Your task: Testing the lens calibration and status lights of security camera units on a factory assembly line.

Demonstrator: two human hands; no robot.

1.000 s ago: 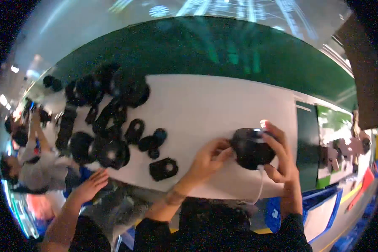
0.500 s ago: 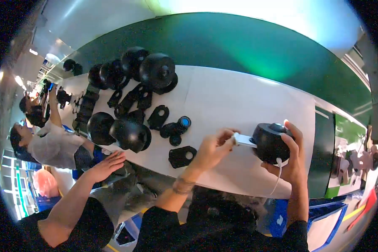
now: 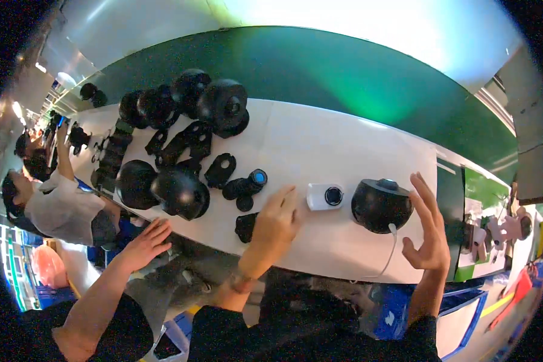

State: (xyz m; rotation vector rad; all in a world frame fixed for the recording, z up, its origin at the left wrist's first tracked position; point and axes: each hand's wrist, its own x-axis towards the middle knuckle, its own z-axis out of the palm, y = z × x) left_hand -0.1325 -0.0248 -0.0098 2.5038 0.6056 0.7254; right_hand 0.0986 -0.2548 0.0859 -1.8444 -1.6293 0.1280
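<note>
A black dome housing (image 3: 380, 205) sits on the white table (image 3: 344, 145) with a thin white cable (image 3: 387, 256) trailing from it toward me. Just left of it lies a small white camera module (image 3: 324, 196) with a dark lens. My right hand (image 3: 427, 232) hovers right of the dome with its fingers spread, holding nothing. My left hand (image 3: 277, 218) lies flat, fingertips close to the white module, partly covering a flat black part (image 3: 245, 226). It grips nothing.
Several black domes (image 3: 178, 193), brackets (image 3: 220, 170) and a short black cylinder with a blue end (image 3: 247, 183) crowd the table's left half. Another person's hand (image 3: 145, 244) rests at the near edge on the left. A seated person (image 3: 54, 205) works farther left. A green board (image 3: 320, 78) runs behind the table.
Both hands have let go of the black dome. The white module now lies apart from it on the table. My left hand has moved left and my right hand has opened.
</note>
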